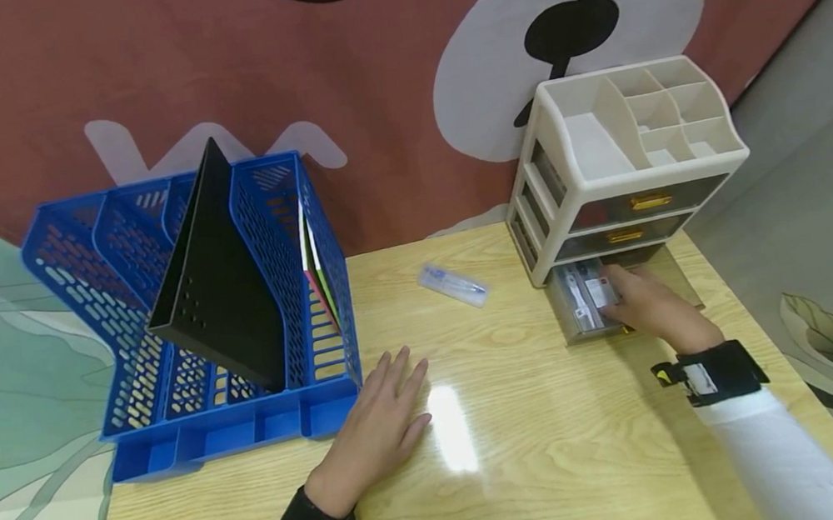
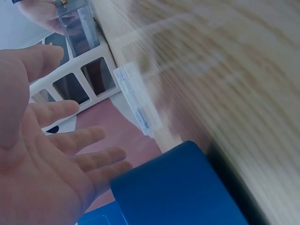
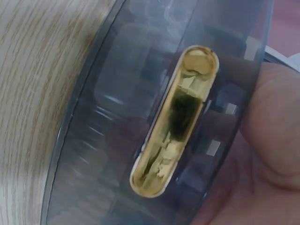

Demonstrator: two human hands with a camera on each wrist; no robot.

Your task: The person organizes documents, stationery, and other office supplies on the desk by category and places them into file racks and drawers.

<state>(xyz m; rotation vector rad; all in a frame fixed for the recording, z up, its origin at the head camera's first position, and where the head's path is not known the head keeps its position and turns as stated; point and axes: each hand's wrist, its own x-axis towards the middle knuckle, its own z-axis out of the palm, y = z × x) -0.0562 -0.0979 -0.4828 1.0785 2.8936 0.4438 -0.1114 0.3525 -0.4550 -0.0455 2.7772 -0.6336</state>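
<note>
My left hand is at the front right corner of the blue file rack, its fingers spread and holding nothing. My right hand reaches into the pulled-out bottom drawer of the cream desk organizer. Clear-wrapped items with white labels lie in the drawer's left part, against the right hand. Its fingertips are hidden, so a grip cannot be made out. The right wrist view shows the drawer's smoky clear front with a gold handle, the hand behind it.
A clear pack with pen-like items lies on the wooden table between rack and organizer. A black folder leans in the rack, and thin colored booklets stand in its right slot. A patterned cloth hangs behind.
</note>
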